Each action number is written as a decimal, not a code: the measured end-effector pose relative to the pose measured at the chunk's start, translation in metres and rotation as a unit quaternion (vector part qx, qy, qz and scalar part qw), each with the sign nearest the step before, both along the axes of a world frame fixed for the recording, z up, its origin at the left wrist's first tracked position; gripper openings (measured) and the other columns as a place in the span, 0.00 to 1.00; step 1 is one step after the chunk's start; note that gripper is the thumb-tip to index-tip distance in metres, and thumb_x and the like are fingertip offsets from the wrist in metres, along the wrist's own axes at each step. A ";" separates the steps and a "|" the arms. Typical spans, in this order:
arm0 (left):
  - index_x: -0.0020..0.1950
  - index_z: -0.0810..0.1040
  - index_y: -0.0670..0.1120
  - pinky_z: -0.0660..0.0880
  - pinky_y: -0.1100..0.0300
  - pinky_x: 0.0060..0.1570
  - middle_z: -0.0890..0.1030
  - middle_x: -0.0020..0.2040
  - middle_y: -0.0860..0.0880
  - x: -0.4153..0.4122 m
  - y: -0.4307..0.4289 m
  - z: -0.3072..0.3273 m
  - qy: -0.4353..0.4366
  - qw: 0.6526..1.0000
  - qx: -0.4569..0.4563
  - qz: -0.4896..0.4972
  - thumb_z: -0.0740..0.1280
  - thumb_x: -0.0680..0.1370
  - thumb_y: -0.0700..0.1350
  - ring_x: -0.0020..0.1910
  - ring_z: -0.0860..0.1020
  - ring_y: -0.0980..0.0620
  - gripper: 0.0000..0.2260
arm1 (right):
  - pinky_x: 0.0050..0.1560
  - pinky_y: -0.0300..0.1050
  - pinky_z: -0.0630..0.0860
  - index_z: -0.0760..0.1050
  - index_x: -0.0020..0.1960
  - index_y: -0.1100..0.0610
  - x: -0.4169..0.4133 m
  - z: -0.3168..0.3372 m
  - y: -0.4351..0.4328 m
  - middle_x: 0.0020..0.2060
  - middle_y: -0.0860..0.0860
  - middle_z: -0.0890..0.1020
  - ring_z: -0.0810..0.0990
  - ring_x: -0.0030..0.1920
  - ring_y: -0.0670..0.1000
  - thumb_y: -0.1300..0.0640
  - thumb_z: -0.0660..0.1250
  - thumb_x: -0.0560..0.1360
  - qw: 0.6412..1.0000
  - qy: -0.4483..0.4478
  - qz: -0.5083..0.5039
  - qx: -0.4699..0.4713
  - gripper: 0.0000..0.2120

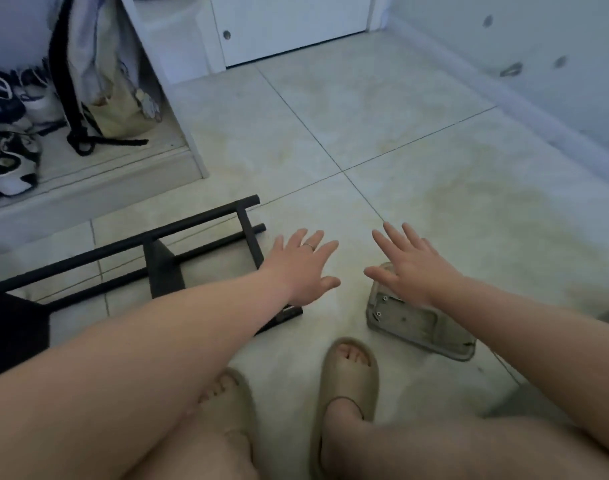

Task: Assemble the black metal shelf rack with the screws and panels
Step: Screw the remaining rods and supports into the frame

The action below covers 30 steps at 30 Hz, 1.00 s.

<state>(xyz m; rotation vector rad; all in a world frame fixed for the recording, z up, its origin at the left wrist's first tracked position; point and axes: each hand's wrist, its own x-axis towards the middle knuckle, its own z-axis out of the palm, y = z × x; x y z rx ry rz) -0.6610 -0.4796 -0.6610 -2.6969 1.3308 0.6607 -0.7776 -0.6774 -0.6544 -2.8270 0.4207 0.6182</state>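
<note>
Black metal rack frame (192, 230): lies on the tiled floor (400, 150) at the left of my view, one end passing under my left wrist. Left hand (301, 268): fingers spread straight, empty, just beside the frame's end. Right hand (408, 268): likewise splayed, nothing held, above the far end of a clear plastic tray (420, 327); contact I cannot tell. Tray: a few small screws (385, 298) inside, near beige slippers (348, 372).
</note>
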 end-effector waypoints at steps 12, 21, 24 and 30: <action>0.81 0.50 0.50 0.68 0.45 0.69 0.66 0.77 0.43 -0.035 -0.071 -0.102 0.234 0.972 0.006 0.008 0.59 0.82 0.58 0.73 0.68 0.41 0.31 | 0.76 0.56 0.62 0.49 0.83 0.48 -0.028 -0.116 -0.069 0.81 0.52 0.59 0.59 0.80 0.56 0.36 0.55 0.83 0.980 0.165 -0.097 0.058 0.35; 0.75 0.65 0.51 0.74 0.52 0.55 0.82 0.54 0.47 -0.043 -0.090 -0.172 0.381 0.907 -0.098 0.152 0.60 0.82 0.54 0.55 0.78 0.46 0.22 | 0.54 0.54 0.77 0.67 0.73 0.50 -0.022 -0.213 -0.094 0.63 0.59 0.79 0.79 0.61 0.62 0.48 0.61 0.82 0.977 0.173 -0.125 -0.008 0.20; 0.68 0.70 0.51 0.75 0.52 0.45 0.82 0.44 0.49 -0.051 -0.092 -0.180 0.397 0.892 -0.132 0.168 0.59 0.81 0.51 0.44 0.79 0.48 0.15 | 0.45 0.51 0.74 0.71 0.66 0.53 -0.017 -0.233 -0.098 0.58 0.60 0.80 0.80 0.56 0.63 0.51 0.61 0.82 0.983 0.146 -0.109 -0.022 0.14; 0.62 0.71 0.53 0.73 0.53 0.36 0.81 0.41 0.50 -0.053 -0.090 -0.186 0.409 0.883 -0.146 0.177 0.59 0.80 0.55 0.39 0.79 0.51 0.12 | 0.38 0.48 0.67 0.73 0.57 0.56 -0.009 -0.246 -0.096 0.51 0.59 0.81 0.80 0.49 0.63 0.55 0.60 0.83 0.989 0.105 -0.045 -0.094 0.06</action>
